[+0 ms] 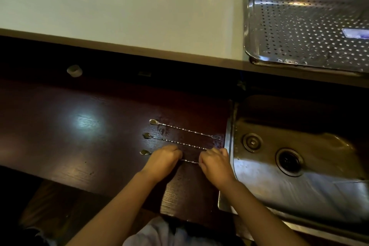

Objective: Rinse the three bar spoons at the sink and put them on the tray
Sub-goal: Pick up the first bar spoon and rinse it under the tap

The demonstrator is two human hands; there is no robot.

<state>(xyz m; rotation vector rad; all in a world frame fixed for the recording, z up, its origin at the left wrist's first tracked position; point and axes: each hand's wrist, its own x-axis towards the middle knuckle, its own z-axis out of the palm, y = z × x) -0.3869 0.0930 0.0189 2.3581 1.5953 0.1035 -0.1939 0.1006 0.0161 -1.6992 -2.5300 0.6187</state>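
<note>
Three thin metal bar spoons lie side by side on the dark wooden counter, bowls to the left. The far spoon and the middle spoon lie free. My left hand and my right hand both have curled fingers on the twisted stem of the near spoon, whose bowl shows at the left. The steel sink lies just right of the spoons. A perforated steel tray sits on the white bar top at the upper right.
The white bar top runs across the back, raised above the dark counter. A small white cup-like object sits in the shadow under it. The sink has a drain and a smaller fitting.
</note>
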